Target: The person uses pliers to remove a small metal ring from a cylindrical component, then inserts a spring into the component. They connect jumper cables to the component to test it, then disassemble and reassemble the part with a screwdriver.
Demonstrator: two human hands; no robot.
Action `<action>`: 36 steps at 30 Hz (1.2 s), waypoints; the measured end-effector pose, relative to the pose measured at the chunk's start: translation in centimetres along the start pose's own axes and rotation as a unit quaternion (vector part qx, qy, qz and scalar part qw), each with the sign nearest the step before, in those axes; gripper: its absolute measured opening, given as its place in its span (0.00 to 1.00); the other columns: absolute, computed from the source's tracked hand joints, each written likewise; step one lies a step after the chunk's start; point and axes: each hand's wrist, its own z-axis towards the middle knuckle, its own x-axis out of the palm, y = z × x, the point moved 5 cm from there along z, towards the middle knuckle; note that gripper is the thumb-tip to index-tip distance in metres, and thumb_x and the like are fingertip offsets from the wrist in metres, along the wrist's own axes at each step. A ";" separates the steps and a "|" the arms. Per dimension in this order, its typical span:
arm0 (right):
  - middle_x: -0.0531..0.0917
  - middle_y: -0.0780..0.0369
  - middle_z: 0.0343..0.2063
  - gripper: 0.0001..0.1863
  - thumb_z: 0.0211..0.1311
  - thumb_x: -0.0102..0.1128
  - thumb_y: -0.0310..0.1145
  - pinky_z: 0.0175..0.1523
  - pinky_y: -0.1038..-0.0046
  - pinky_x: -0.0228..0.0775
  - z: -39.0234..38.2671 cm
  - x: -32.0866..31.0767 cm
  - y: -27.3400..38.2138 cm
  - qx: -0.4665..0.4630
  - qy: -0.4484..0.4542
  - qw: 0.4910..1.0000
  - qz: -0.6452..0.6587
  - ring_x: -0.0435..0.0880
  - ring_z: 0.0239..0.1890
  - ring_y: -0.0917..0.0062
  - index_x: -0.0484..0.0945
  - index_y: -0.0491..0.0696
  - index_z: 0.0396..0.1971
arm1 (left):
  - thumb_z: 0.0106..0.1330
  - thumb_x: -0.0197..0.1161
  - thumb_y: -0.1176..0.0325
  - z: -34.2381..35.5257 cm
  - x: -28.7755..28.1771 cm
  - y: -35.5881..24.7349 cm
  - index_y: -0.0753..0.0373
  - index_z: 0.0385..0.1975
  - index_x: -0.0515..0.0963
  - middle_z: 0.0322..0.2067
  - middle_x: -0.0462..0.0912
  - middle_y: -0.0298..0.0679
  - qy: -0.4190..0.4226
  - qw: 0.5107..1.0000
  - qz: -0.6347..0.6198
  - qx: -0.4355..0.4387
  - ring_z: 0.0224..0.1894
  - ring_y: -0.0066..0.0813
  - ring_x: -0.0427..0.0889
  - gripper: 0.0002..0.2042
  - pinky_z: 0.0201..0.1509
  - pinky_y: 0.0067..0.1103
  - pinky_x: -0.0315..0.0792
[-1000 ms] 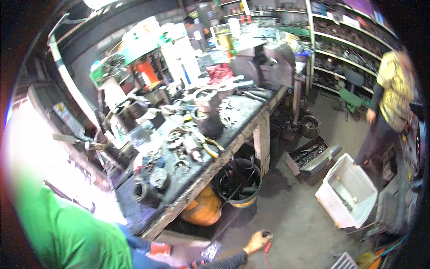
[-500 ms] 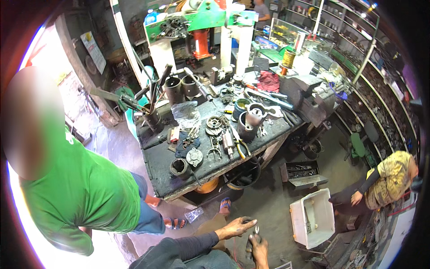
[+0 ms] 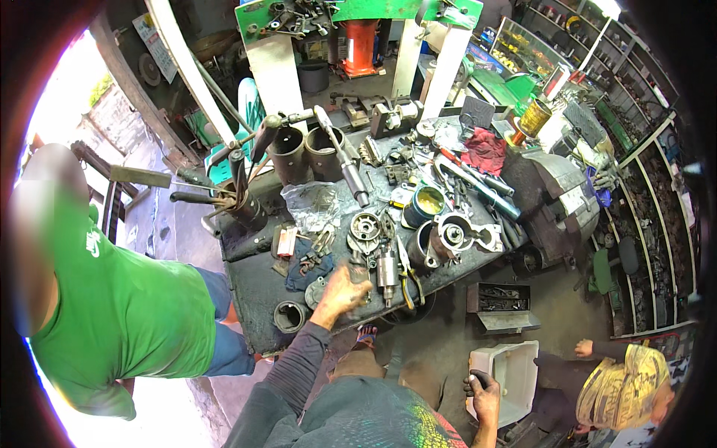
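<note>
My left hand (image 3: pixel 343 296) reaches over the near edge of the dark workbench (image 3: pixel 250 280), fingers apart and slightly blurred. It is nearest to a cylindrical metal shaft part (image 3: pixel 387 270) and a round metal housing (image 3: pixel 364 230); a forked metal piece there is partly covered by the hand. A flat round metal cover (image 3: pixel 316 293) lies beside my left wrist. Low on the right, away from the bench, my right hand (image 3: pixel 485 399) is closed, with something dark at its fingers that I cannot make out. Yellow-and-black-handled pliers (image 3: pixel 410 280) lie at the bench edge.
A person in a green shirt (image 3: pixel 142 306) stands at the left; another in a yellow patterned shirt (image 3: pixel 624 384) is at the lower right. A white bin (image 3: pixel 526 373) and an open toolbox (image 3: pixel 500 322) sit on the floor. A bench vise (image 3: pixel 556 198) stands at the right.
My left hand has moved from in front of my body up over the bench. My right hand has shifted right, apart from it. The view has moved nearer to the bench.
</note>
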 end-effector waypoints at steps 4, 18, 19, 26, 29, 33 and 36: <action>0.88 0.57 0.34 0.17 0.69 0.64 0.29 0.37 0.76 0.77 2.9 -0.3 1.2 0.007 0.029 0.999 0.017 0.85 0.31 0.77 0.81 0.37 0.54 | 0.51 0.75 0.57 4.6 -2.1 0.6 0.72 0.57 0.68 0.42 0.84 0.62 -0.154 0.953 0.255 0.060 0.47 0.61 0.83 0.37 0.55 0.42 0.77; 0.90 0.55 0.37 0.14 0.62 0.69 0.35 0.48 0.68 0.79 15.3 -14.8 24.5 -0.295 -0.100 0.942 -0.123 0.90 0.40 0.66 0.87 0.44 0.45 | 0.41 0.83 0.72 7.3 0.7 2.7 0.70 0.70 0.60 0.59 0.75 0.61 -0.275 0.906 0.321 0.014 0.58 0.61 0.74 0.51 0.64 0.41 0.72; 0.90 0.55 0.36 0.13 0.62 0.68 0.33 0.47 0.69 0.79 16.0 -16.5 26.0 -0.328 -0.127 0.930 -0.102 0.90 0.38 0.67 0.87 0.43 0.43 | 0.50 0.80 0.65 7.1 0.8 2.5 0.71 0.64 0.68 0.56 0.78 0.61 -0.302 0.887 0.348 0.030 0.54 0.61 0.77 0.41 0.61 0.41 0.73; 0.84 0.54 0.38 0.14 0.63 0.66 0.35 0.49 0.62 0.75 19.9 -24.8 32.0 -0.468 -0.345 0.811 -0.061 0.83 0.41 0.61 0.83 0.41 0.42 | 0.59 0.72 0.55 5.1 2.1 -0.6 0.64 0.65 0.73 0.66 0.73 0.56 -0.276 0.886 0.363 0.083 0.67 0.54 0.70 0.34 0.71 0.38 0.64; 0.80 0.52 0.45 0.24 0.65 0.64 0.49 0.59 0.53 0.66 21.3 -25.0 33.7 -0.525 -0.378 0.747 -0.152 0.77 0.50 0.52 0.81 0.41 0.46 | 0.61 0.72 0.56 2.6 3.6 -4.7 0.66 0.65 0.74 0.63 0.76 0.56 -0.311 0.871 0.370 0.088 0.65 0.53 0.73 0.33 0.68 0.38 0.66; 0.79 0.52 0.46 0.24 0.64 0.62 0.50 0.62 0.52 0.63 22.8 -24.4 34.9 -0.553 -0.396 0.710 -0.181 0.76 0.51 0.55 0.80 0.43 0.45 | 0.62 0.73 0.53 -1.0 5.3 -9.5 0.67 0.59 0.79 0.55 0.82 0.57 -0.389 0.893 0.210 0.079 0.59 0.54 0.78 0.30 0.64 0.38 0.70; 0.78 0.53 0.46 0.23 0.63 0.62 0.49 0.61 0.51 0.62 23.3 -23.9 35.2 -0.572 -0.386 0.702 -0.175 0.75 0.50 0.57 0.80 0.44 0.46 | 0.63 0.73 0.51 -4.1 6.1 -11.5 0.67 0.54 0.82 0.51 0.85 0.55 -0.442 0.865 0.234 0.040 0.54 0.53 0.81 0.28 0.61 0.37 0.72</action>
